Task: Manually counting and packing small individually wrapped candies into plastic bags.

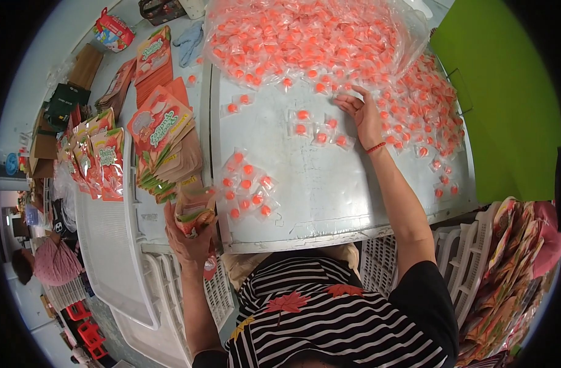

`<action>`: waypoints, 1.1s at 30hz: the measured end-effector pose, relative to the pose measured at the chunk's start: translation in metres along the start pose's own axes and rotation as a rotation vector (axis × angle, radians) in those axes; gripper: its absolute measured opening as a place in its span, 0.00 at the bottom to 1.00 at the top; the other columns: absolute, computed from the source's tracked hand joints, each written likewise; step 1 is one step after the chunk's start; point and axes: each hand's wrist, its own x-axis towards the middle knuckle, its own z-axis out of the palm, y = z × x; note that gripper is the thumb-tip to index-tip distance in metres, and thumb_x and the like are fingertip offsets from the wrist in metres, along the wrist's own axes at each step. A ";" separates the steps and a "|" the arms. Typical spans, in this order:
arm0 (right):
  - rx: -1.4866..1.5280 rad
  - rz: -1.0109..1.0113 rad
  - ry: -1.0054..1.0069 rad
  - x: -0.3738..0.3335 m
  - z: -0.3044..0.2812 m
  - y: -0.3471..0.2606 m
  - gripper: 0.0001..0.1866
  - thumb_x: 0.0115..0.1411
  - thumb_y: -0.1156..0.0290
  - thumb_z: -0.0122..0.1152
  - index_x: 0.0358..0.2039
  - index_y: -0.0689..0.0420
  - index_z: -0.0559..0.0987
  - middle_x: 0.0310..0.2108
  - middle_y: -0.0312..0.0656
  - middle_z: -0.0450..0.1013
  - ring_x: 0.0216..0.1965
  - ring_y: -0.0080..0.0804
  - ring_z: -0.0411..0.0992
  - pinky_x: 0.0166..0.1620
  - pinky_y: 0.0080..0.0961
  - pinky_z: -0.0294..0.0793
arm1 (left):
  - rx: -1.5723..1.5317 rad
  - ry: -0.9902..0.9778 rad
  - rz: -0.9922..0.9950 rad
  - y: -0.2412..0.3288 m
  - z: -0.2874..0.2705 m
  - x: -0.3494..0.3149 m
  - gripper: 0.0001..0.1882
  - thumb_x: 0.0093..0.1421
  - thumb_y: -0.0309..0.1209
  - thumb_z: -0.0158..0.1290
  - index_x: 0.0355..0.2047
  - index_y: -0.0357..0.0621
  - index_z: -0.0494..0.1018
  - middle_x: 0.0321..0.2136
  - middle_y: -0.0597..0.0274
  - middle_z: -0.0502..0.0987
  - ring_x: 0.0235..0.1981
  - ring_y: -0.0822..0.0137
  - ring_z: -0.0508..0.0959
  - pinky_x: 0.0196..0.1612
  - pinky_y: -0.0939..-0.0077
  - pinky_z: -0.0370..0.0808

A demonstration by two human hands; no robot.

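Note:
My left hand is closed around a printed pouch, held with its mouth up at the table's near left corner. A small wrapped candy hangs by that wrist. Over the table, my right hand has its fingers apart, with nothing visible in them. It is just right of a small group of clear-wrapped orange candies and at the near edge of the big candy heap. Another cluster of candies lies closer to the left hand.
Stacks of flat pouches lean along the left, beside several filled-looking pouches on a white plastic tray. A green panel borders the right. Wrapped candies spread down the right side. A person in pink is at far left.

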 end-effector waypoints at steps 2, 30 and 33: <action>-0.215 -0.035 -0.014 -0.008 0.013 0.002 0.29 0.69 0.50 0.28 0.57 0.59 0.62 0.46 0.49 0.73 0.50 0.39 0.70 0.57 0.32 0.64 | 0.010 0.018 -0.013 0.002 0.000 -0.002 0.52 0.37 0.26 0.67 0.63 0.44 0.53 0.55 0.46 0.67 0.53 0.48 0.71 0.54 0.63 0.69; -0.938 -0.054 -0.484 0.033 0.184 0.030 0.26 0.67 0.56 0.40 0.57 0.62 0.65 0.52 0.56 0.68 0.55 0.53 0.64 0.59 0.36 0.62 | 0.075 0.084 -0.087 -0.019 -0.015 -0.016 0.54 0.35 0.30 0.71 0.62 0.42 0.54 0.52 0.46 0.68 0.52 0.48 0.70 0.53 0.60 0.69; -0.828 -0.080 -0.404 0.049 0.189 0.051 0.26 0.68 0.52 0.36 0.56 0.59 0.66 0.55 0.56 0.65 0.57 0.51 0.63 0.60 0.37 0.59 | 0.055 0.047 -0.129 -0.025 -0.015 -0.024 0.54 0.34 0.30 0.71 0.62 0.42 0.54 0.53 0.46 0.68 0.53 0.48 0.70 0.53 0.60 0.69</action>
